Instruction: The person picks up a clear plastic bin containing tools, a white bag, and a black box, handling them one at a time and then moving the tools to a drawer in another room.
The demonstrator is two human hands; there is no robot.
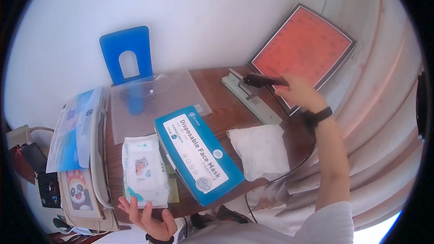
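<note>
My right hand (300, 94) grips a dark, elongated object (264, 80) whose exact kind I cannot tell, above a grey-green long-arm stapler (252, 100) on the wooden table. My left hand (151, 217) is palm up with fingers apart and holds nothing, at the lower edge of a pack of wet wipes (145, 171). Right of the pack lies a blue and white box of disposable face masks (201, 156). A folded white cloth (259, 150) rests between that box and the table's right edge, just below the stapler.
A clear plastic document wallet (162, 98) lies at the back left, beside a blue metal bookend (145, 52) against the wall. A framed red panel (301, 51) leans at the back right. Papers and a panda picture (80, 189) stand left. Pale curtain folds (379, 125) hang right.
</note>
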